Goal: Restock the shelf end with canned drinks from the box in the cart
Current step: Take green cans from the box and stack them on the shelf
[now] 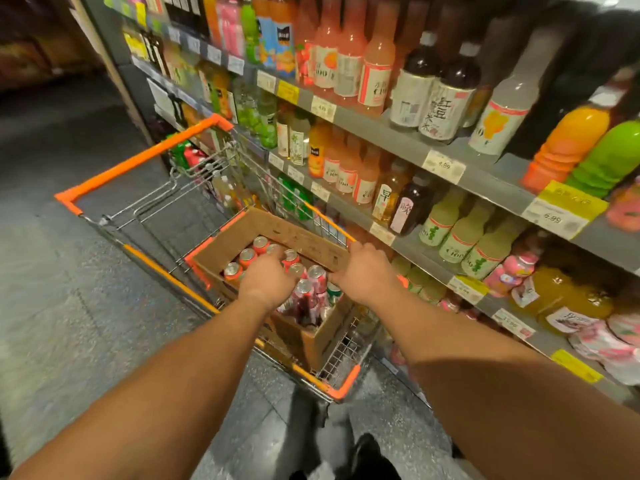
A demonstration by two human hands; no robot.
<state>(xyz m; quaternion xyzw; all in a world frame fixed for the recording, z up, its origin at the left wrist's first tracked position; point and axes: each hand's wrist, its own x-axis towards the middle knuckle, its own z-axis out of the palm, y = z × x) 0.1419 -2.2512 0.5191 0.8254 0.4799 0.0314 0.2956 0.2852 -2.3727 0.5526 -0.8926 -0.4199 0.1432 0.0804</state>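
Cans with silver tops and red or pink sides (259,244) stand upright inside an open brown cardboard box (313,241), and this box sits in a wire shopping cart with orange plastic trim (138,160). The cart is parked just beside grey metal shelves (485,173) that carry rows of plastic drink bottles in pink, orange, green and dark colours (377,69). The left hand (268,278) is inside the box, palm down over the can tops, fingers bent down toward them; I cannot tell if it grips a can. The right hand (363,271) holds the right flap of the box, with fingers curled over its edge. Yellow and white price tags (444,166) are fixed along the shelf fronts
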